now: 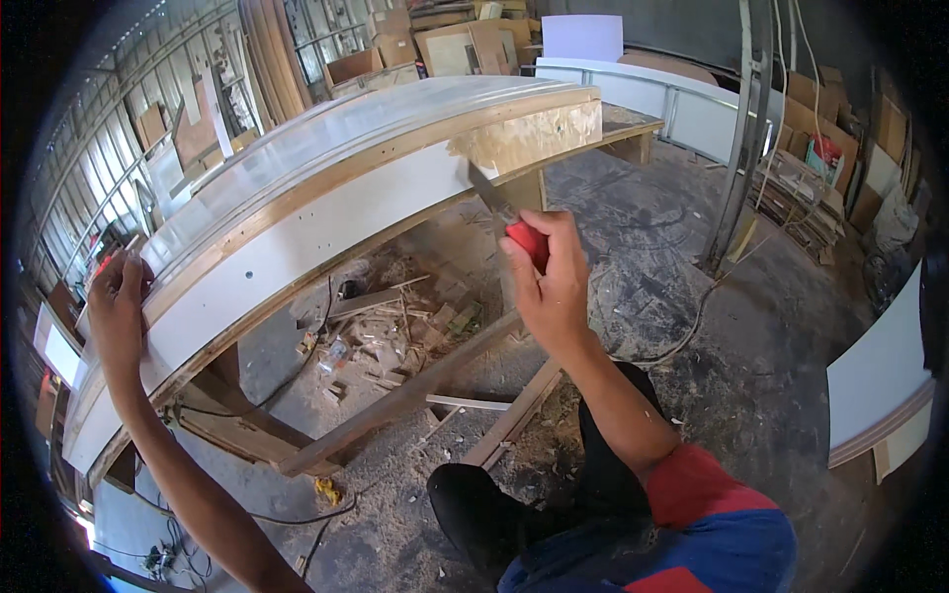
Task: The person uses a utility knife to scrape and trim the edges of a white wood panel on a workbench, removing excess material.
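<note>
A long wooden piece with white facing along its side stretches from the lower left to the far middle. Toward its far end the facing stops and rough bare wood shows. My right hand grips the red handle of a flat-bladed hand tool, whose tip lies at the edge between facing and bare wood. At the near left end, my left hand rests on the piece's top edge with bent fingers. A small red thing shows beside those fingers; what they hold is unclear.
Wooden supports stand beneath the piece. Scraps and sawdust litter the floor, crossed by black cables. A metal post rises at the far right. Board stacks stand behind it, and a white panel leans at the right.
</note>
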Demonstrator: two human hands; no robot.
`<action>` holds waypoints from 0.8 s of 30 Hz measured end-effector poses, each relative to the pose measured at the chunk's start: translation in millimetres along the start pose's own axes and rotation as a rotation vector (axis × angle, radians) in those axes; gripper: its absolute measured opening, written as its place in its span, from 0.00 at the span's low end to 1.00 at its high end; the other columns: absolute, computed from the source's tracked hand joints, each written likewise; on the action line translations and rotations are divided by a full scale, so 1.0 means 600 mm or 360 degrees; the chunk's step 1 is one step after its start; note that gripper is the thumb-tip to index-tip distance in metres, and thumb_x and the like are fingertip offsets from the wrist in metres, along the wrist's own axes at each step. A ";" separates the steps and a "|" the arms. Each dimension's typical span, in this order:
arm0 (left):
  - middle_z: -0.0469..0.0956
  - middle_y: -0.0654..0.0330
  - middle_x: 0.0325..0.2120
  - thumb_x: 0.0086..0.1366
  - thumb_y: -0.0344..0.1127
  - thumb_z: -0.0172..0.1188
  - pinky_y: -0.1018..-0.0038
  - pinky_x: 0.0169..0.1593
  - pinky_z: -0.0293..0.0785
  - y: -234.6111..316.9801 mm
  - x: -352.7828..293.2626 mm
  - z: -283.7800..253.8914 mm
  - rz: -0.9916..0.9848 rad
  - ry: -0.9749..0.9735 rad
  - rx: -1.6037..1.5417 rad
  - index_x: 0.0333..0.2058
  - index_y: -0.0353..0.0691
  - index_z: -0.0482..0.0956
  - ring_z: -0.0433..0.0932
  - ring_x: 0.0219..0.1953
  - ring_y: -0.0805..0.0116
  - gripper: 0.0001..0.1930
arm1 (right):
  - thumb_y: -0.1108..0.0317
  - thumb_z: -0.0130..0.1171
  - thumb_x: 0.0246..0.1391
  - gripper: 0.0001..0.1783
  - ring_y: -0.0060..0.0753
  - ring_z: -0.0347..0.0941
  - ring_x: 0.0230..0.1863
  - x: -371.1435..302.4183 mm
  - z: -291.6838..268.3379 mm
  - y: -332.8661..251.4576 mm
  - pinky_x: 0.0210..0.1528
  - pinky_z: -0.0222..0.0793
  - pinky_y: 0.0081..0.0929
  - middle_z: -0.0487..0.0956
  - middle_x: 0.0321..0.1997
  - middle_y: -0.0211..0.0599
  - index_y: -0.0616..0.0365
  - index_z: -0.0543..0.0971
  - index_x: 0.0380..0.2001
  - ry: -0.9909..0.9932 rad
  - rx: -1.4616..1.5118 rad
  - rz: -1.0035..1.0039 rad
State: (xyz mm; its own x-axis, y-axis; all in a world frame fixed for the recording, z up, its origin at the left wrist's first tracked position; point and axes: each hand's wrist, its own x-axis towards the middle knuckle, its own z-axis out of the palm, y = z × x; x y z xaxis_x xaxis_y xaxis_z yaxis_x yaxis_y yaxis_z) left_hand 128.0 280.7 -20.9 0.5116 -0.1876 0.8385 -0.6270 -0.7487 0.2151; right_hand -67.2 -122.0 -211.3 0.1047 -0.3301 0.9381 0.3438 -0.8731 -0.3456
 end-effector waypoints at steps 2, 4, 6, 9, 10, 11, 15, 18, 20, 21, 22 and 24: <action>0.76 0.56 0.24 0.72 0.44 0.53 0.69 0.39 0.68 -0.004 -0.002 0.005 -0.0028 -0.0013 -0.0052 0.33 0.31 0.80 0.74 0.29 0.68 0.19 | 0.70 0.65 0.60 0.16 0.51 0.75 0.43 -0.003 0.002 0.011 0.43 0.72 0.39 0.75 0.43 0.52 0.65 0.74 0.48 -0.0017 -0.0036 -0.0030; 0.77 0.55 0.25 0.72 0.44 0.53 0.69 0.39 0.69 -0.011 -0.003 0.009 -0.0059 -0.0023 -0.0095 0.33 0.31 0.80 0.75 0.30 0.67 0.19 | 0.71 0.66 0.59 0.17 0.51 0.76 0.43 -0.002 0.007 0.022 0.43 0.72 0.39 0.75 0.43 0.52 0.66 0.74 0.47 -0.0034 -0.0061 -0.0060; 0.79 0.54 0.25 0.72 0.45 0.54 0.69 0.41 0.70 -0.023 -0.002 0.012 -0.0047 0.0093 -0.0105 0.35 0.32 0.81 0.76 0.31 0.67 0.19 | 0.71 0.66 0.59 0.16 0.50 0.77 0.41 0.002 0.016 0.027 0.41 0.72 0.38 0.77 0.41 0.51 0.64 0.75 0.47 0.0061 0.0012 0.0023; 0.79 0.55 0.27 0.72 0.46 0.55 0.70 0.42 0.71 -0.007 0.001 -0.003 -0.0156 -0.0129 -0.0003 0.36 0.31 0.81 0.76 0.31 0.66 0.20 | 0.70 0.67 0.59 0.15 0.49 0.78 0.38 -0.009 0.031 0.011 0.40 0.73 0.38 0.78 0.40 0.49 0.63 0.76 0.46 0.0075 0.0206 0.0174; 0.79 0.55 0.27 0.72 0.46 0.55 0.70 0.42 0.71 -0.008 0.003 -0.002 -0.0146 -0.0136 0.0007 0.36 0.31 0.81 0.76 0.31 0.66 0.20 | 0.70 0.67 0.59 0.15 0.49 0.78 0.38 -0.012 0.035 0.016 0.40 0.73 0.38 0.78 0.40 0.49 0.63 0.76 0.46 0.0082 0.0209 0.0186; 0.80 0.55 0.27 0.72 0.46 0.55 0.70 0.43 0.71 -0.015 0.004 0.004 -0.0174 -0.0084 -0.0035 0.37 0.31 0.82 0.76 0.31 0.67 0.20 | 0.70 0.66 0.60 0.14 0.46 0.78 0.36 -0.015 0.040 0.024 0.39 0.73 0.37 0.79 0.38 0.48 0.63 0.75 0.46 0.0127 0.0192 0.0161; 0.71 0.65 0.23 0.75 0.47 0.54 0.75 0.35 0.63 -0.023 0.008 0.011 -0.0081 -0.0059 -0.0209 0.28 0.33 0.74 0.65 0.27 0.75 0.22 | 0.66 0.60 0.66 0.13 0.30 0.77 0.32 -0.028 0.034 0.048 0.33 0.72 0.29 0.80 0.33 0.39 0.63 0.74 0.47 0.0079 0.0518 0.0686; 0.71 0.65 0.22 0.74 0.45 0.54 0.74 0.34 0.61 -0.036 0.010 0.002 -0.0146 -0.0058 -0.0275 0.29 0.32 0.75 0.65 0.27 0.76 0.21 | 0.63 0.54 0.70 0.13 0.20 0.70 0.26 -0.025 0.032 0.038 0.28 0.66 0.22 0.75 0.27 0.30 0.62 0.73 0.47 0.0081 0.0944 0.0804; 0.67 0.66 0.21 0.73 0.44 0.53 0.74 0.31 0.56 -0.023 0.010 0.008 -0.0055 -0.0122 -0.0190 0.27 0.33 0.74 0.61 0.26 0.78 0.20 | 0.59 0.50 0.73 0.14 0.14 0.64 0.21 -0.023 0.024 0.032 0.24 0.61 0.19 0.69 0.22 0.24 0.60 0.73 0.46 0.0005 0.1077 0.0801; 0.67 0.66 0.21 0.73 0.44 0.53 0.74 0.31 0.56 -0.031 0.012 0.002 -0.0045 -0.0134 -0.0154 0.27 0.33 0.74 0.61 0.26 0.78 0.20 | 0.59 0.50 0.73 0.14 0.14 0.64 0.21 -0.020 0.026 0.026 0.24 0.61 0.19 0.69 0.22 0.24 0.60 0.73 0.46 0.0016 0.1104 0.0827; 0.68 0.66 0.21 0.73 0.44 0.53 0.74 0.31 0.57 -0.046 0.016 -0.003 -0.0095 -0.0186 -0.0221 0.27 0.34 0.75 0.62 0.26 0.78 0.19 | 0.59 0.50 0.73 0.13 0.14 0.64 0.21 -0.015 0.031 0.022 0.23 0.61 0.19 0.69 0.22 0.24 0.59 0.72 0.44 -0.0079 0.1174 0.0865; 0.70 0.67 0.22 0.73 0.44 0.54 0.75 0.32 0.59 -0.046 0.015 0.000 -0.0042 -0.0125 -0.0187 0.28 0.35 0.76 0.64 0.26 0.78 0.19 | 0.57 0.50 0.73 0.14 0.16 0.63 0.20 -0.006 0.046 0.028 0.22 0.60 0.23 0.68 0.21 0.24 0.58 0.71 0.39 -0.0158 0.1287 0.0895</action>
State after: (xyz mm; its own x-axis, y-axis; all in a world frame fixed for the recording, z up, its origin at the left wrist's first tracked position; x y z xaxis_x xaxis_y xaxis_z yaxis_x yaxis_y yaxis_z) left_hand 150.2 299.9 -19.3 0.5703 -0.2214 0.7910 -0.6750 -0.6751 0.2977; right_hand -36.2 -125.5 -219.8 0.5132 -0.5579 0.6522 0.7500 -0.0781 -0.6569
